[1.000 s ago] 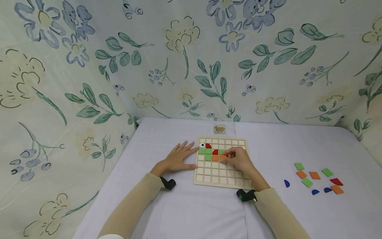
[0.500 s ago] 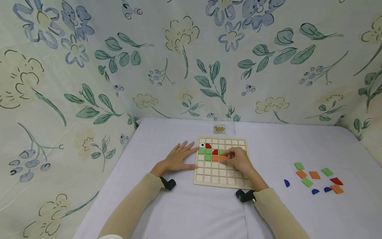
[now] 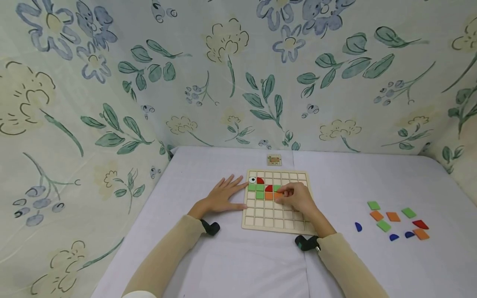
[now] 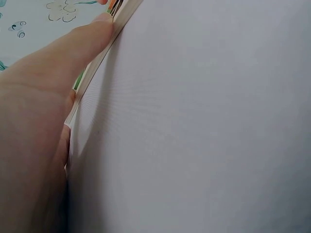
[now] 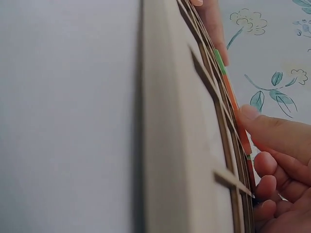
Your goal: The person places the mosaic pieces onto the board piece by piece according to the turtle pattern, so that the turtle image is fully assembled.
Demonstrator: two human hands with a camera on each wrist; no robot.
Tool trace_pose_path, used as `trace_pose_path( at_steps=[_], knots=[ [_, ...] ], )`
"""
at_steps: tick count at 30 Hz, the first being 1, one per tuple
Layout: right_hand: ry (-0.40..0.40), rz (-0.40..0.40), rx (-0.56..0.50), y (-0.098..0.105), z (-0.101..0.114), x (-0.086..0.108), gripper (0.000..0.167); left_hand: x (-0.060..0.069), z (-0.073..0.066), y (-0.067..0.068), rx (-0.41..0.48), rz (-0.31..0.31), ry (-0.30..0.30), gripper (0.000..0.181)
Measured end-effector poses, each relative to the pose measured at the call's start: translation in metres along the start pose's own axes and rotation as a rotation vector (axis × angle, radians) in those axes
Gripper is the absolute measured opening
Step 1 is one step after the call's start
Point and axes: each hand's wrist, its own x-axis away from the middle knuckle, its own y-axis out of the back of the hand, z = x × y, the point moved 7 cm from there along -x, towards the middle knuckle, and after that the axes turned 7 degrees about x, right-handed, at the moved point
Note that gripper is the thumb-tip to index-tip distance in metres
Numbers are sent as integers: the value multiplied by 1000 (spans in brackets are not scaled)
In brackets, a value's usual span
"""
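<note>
Watching my right hand (image 3: 299, 198) pinch an orange square tile (image 3: 278, 195), I splay my left hand (image 3: 222, 196) against the wooden gridboard (image 3: 269, 214).

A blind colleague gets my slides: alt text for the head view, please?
A person's right hand appears to pinch an orange tile on a gridded wooden board, the left hand spread at the board's left edge. Loose colored pieces lie to the right on white cloth; a small card lies beyond.
</note>
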Motion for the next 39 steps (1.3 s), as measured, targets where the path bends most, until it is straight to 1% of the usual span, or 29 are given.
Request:
trace_pose_path(
  at_steps=[5,9,12,19,23,31,39],
  knots=[
    [-13,-10,5,5,-2,1,25,1,-1,1,3,3,5,91],
    [-18,-18,16,10,-6,1,24,1,-1,2,10,0,-5,91],
    [-15,-14,22,12,-8,0,24,1,-1,2,11,-1,-9,92],
    [-39,2,58,12,-14,0,18,1,0,3,22,-4,-10,92],
    [-35,9,58,11,-15,0,16,0,0,1,6,1,-1,92],
    [-28,14,62,10,-15,0,15,1,-2,2,8,-4,-6,92],
    [-5,-7,39,17,-9,3,19,-2,1,0,-2,5,-1,93]
  ],
)
